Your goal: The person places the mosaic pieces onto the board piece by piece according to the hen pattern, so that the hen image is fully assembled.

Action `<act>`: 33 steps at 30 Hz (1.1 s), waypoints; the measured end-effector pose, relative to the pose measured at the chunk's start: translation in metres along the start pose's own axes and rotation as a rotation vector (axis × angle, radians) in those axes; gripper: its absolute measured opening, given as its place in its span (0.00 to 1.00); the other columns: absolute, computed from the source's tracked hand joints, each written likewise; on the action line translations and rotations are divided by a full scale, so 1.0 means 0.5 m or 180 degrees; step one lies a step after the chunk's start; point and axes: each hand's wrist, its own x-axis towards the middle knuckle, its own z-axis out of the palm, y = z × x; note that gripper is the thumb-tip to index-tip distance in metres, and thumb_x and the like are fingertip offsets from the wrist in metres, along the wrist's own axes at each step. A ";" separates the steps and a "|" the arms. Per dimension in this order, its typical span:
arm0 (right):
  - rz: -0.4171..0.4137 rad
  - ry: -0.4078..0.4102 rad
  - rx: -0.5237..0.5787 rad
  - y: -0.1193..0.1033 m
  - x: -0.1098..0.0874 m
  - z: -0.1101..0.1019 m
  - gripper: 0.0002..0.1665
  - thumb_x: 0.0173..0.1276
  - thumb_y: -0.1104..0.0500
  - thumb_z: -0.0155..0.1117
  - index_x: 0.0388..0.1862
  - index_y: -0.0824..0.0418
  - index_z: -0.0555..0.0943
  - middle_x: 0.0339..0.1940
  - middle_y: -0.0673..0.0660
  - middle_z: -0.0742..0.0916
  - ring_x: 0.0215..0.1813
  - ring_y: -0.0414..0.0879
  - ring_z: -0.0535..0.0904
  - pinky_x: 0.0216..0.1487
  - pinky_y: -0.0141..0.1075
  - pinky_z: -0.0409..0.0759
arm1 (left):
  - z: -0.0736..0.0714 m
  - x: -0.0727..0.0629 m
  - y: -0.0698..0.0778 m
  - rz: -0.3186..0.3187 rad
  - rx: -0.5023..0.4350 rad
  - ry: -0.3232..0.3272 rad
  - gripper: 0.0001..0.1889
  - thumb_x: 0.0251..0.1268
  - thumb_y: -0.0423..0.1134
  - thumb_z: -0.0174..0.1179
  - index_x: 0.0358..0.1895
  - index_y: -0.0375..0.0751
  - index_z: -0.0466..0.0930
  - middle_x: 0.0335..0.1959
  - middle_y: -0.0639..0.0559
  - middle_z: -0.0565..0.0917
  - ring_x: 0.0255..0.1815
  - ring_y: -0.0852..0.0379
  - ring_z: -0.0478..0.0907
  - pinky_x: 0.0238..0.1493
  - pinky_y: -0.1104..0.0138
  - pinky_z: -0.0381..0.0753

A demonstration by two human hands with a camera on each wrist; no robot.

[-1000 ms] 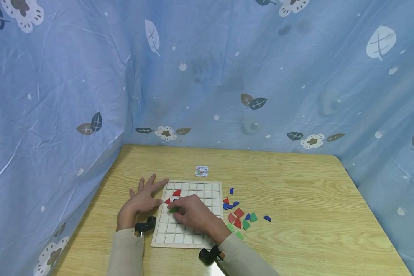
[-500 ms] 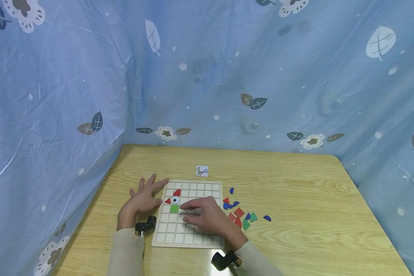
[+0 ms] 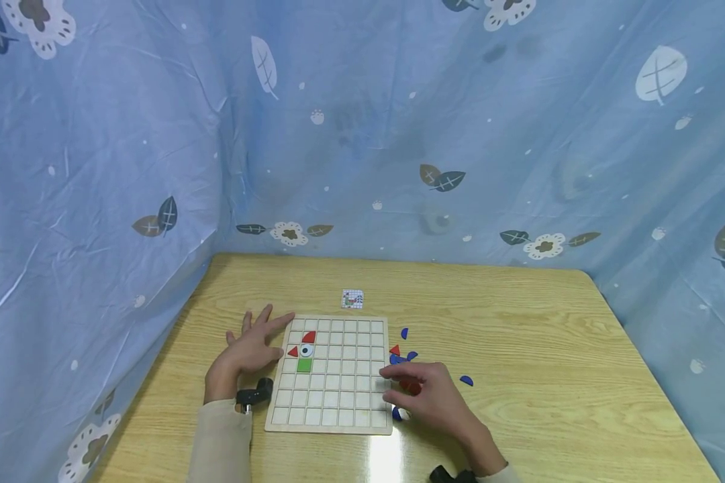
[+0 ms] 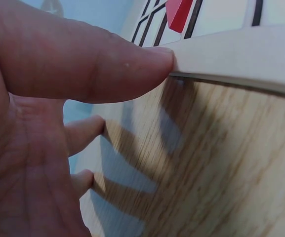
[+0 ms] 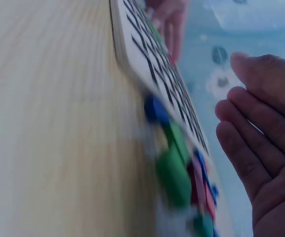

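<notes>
A wooden grid board (image 3: 338,430) lies on the table, its left edge touched by the thumb of my left hand (image 3: 249,347), whose fingers are spread. In the board's upper left cells sit a red quarter-circle (image 3: 309,337), a red triangle (image 3: 293,351), a round eye tile (image 3: 306,351) and a green square (image 3: 304,365). My right hand (image 3: 431,396) hovers over loose tiles by the board's right edge, thumb and index finger apart, holding nothing. In the right wrist view, a green tile (image 5: 174,177) and a blue tile (image 5: 155,109) lie below the hand, blurred.
A small printed pattern card (image 3: 352,299) lies behind the board. Loose blue half-circles (image 3: 404,333) and a red triangle (image 3: 395,350) are to its right, with one blue half-circle (image 3: 466,380) farther out. A blue patterned curtain (image 3: 362,134) hangs behind the table.
My right hand has let go of the green square in its cell, drawn away and moved right to the loose tiles. My left hand has stayed at the board's left edge.
</notes>
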 end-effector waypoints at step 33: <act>0.0064 0.0308 -0.0720 0.015 -0.105 -0.009 0.22 0.57 0.66 0.86 0.48 0.49 0.94 0.45 0.42 0.95 0.48 0.34 0.89 0.53 0.31 0.88 | -0.005 -0.001 -0.003 0.0072 0.0028 -0.0010 0.43 0.67 0.31 0.66 0.86 0.51 0.66 0.91 0.29 0.39 0.87 0.17 0.21 0.69 0.15 0.16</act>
